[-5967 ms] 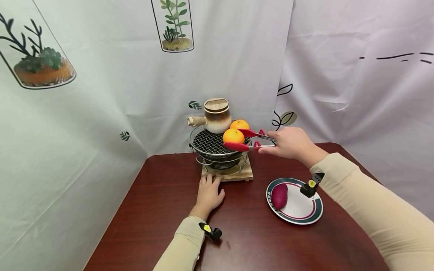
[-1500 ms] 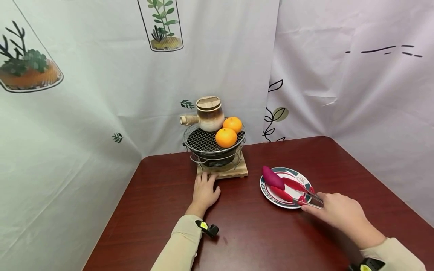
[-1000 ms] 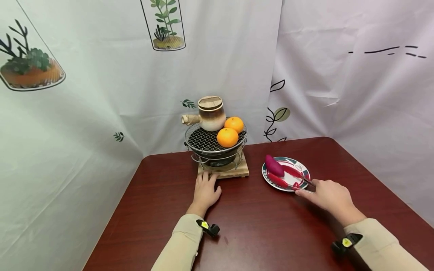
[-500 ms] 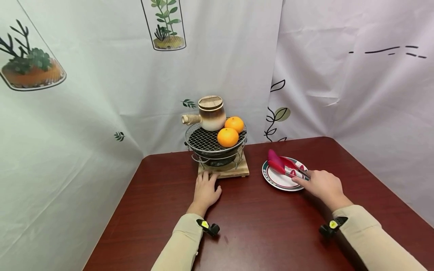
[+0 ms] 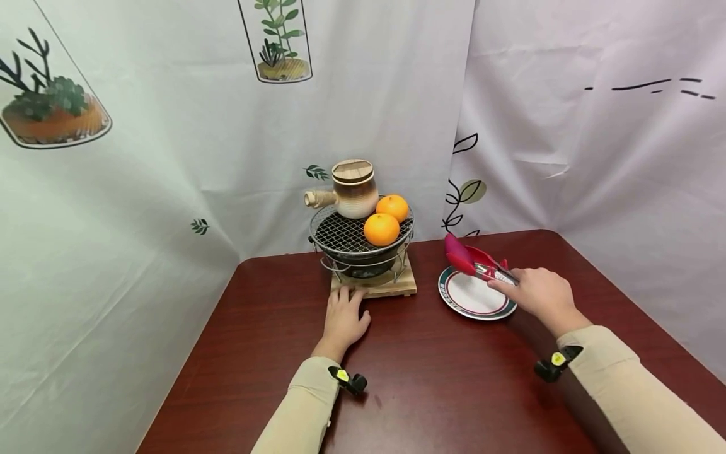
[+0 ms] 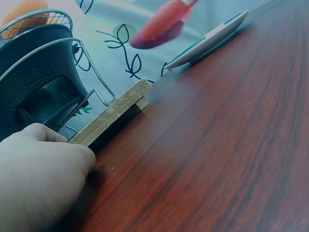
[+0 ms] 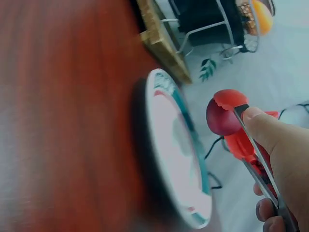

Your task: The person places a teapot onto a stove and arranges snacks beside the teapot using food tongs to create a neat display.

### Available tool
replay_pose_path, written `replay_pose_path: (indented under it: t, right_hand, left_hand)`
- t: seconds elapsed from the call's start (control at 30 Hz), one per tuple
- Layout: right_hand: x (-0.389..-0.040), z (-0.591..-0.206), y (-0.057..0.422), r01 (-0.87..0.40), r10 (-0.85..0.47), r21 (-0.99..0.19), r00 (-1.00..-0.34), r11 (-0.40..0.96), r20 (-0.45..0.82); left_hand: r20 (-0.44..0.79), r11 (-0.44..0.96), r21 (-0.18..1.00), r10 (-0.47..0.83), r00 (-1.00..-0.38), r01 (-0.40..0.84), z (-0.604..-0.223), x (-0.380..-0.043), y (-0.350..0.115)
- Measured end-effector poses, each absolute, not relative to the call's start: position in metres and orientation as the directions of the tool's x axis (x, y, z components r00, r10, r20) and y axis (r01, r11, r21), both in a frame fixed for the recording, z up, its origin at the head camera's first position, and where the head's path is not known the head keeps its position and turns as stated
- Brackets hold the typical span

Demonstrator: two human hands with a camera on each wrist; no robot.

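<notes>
Dark table [image 5: 431, 384] lies bare near its edge; right hand [image 5: 539, 295] grips tongs [image 5: 482, 265], left hand [image 5: 343, 321] flat.

Grill [image 5: 361, 244] on wooden board [image 5: 374, 287], table's [image 5: 431, 391] rear centre; pot [image 5: 351, 189] and two oranges [image 5: 381, 229] on its mesh. Plate [image 5: 475, 296] right of board.

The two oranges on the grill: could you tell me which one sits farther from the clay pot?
The front orange, at the grill's near edge. The other orange sits behind it, right beside the clay pot.
</notes>
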State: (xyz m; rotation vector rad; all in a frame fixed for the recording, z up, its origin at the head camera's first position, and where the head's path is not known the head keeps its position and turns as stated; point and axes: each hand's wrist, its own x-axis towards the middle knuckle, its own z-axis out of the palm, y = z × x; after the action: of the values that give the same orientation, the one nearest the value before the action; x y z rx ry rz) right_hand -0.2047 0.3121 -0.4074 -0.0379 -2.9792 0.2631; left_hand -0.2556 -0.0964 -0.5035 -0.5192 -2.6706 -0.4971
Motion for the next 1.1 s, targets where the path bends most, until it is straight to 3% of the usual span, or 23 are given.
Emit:
replay_pose_path:
  t: [0.63,1.1]
  right_hand:
    - [-0.224,-0.300,0.271,-0.070,-0.014,-0.134,-0.925,0.988,0.379]
    - [-0.231,-0.254,0.210,-0.161,-0.114,-0.101,-0.924,0.982,0.366]
  left_hand:
    - [0.430,0.867,0.266,0.286,-0.857,0.422,-0.505,-0.256,-0.098]
    - [0.413,0.868,0.263,0.293,-0.862,0.421,-0.505,-0.257,-0.099]
